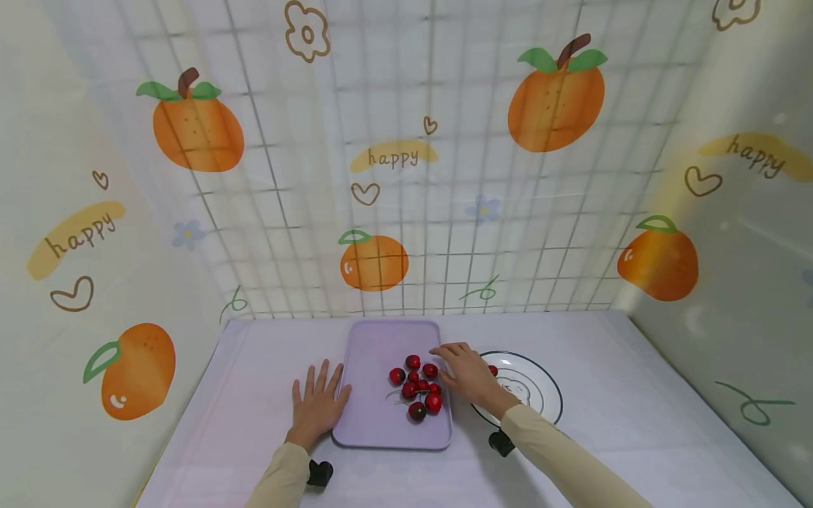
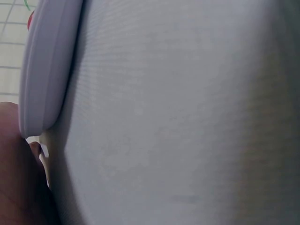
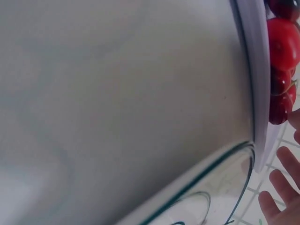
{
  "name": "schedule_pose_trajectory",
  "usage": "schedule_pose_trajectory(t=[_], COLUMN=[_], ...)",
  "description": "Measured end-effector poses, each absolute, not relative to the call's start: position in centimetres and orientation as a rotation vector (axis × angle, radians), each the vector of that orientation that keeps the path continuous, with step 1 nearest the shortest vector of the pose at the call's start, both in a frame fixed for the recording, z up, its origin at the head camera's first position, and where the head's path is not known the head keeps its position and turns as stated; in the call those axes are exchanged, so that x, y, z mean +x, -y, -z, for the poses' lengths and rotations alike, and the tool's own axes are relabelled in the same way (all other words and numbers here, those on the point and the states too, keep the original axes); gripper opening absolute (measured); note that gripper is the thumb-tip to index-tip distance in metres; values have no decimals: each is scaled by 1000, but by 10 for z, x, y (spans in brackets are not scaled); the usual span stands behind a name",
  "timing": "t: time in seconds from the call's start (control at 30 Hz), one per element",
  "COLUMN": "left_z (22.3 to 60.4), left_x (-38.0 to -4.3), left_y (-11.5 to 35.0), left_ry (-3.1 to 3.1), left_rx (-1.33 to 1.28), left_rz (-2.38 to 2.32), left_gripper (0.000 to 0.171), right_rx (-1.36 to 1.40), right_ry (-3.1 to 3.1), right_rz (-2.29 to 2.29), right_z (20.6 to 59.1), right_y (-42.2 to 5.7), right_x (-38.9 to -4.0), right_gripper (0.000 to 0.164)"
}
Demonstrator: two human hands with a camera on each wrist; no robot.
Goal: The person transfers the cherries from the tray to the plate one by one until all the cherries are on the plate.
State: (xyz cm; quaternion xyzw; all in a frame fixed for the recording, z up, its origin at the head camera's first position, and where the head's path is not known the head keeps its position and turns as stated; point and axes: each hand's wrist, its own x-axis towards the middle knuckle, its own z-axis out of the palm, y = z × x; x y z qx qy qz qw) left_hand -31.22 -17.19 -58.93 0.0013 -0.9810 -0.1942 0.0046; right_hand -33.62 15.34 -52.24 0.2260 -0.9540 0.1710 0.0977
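Note:
Several dark red cherries, some with thin green stems, lie grouped on the right half of a lilac tray. My left hand lies with fingers spread at the tray's left edge, its thumb overlapping the rim. Over the tray's right rim reaches my right hand, fingers extended apart, thumb beside the nearest cherries; whether it touches one I cannot tell. In the right wrist view the same cherries show above the tray's side. A white plate with dark rings stands to the right, one cherry on it, partly behind the hand.
A white cloth covers the table. Behind it hangs a curtain printed with oranges over a wire grid, and similar printed sheets close off both sides. The plate stands close to the tray's right side, under my right forearm.

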Motion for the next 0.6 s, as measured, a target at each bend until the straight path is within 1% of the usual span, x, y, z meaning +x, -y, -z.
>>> schedule_pose_trajectory(t=[0.6], left_z=[594], left_x=[-315], left_y=[175], left_ry=[3066], left_rx=[4], left_rz=[580], left_gripper=[65], right_rx=[616], right_ry=[2893], right_rz=[-485], right_z=[529], right_y=[-145], right_x=[-341], right_gripper=[34])
